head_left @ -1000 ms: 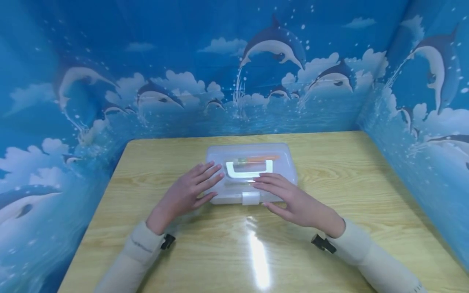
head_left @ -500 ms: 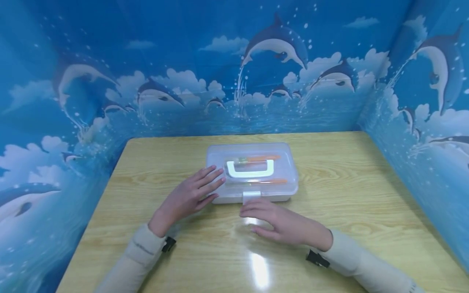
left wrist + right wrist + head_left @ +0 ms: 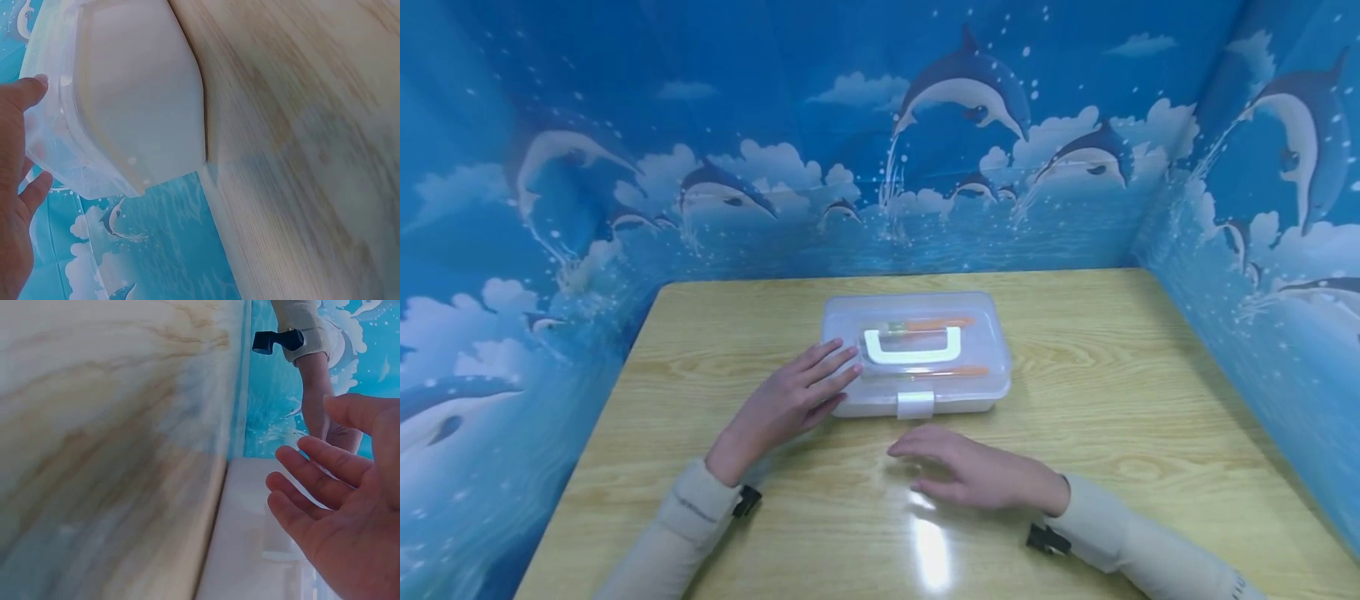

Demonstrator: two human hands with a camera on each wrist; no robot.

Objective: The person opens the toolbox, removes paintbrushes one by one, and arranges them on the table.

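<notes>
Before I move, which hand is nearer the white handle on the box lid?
Left. The left hand is at the left end of the box, close by the white handle; the right hand is farther off, in front of the latch.

Blue dolphin-print sheeting (image 3: 820, 142) lined the left, far and right sides; the wood-grain surface (image 3: 1097, 375) showed near-side glare (image 3: 932, 554).

This looks like an indoor tabletop recording booth rather than a furnished living or working room: a wood-grain table (image 3: 1150, 400) is enclosed on the left, far and right sides by a dolphin-print backdrop (image 3: 850, 150), with a bright light reflection (image 3: 932, 554) on its near part. The wider room is hidden.
</notes>
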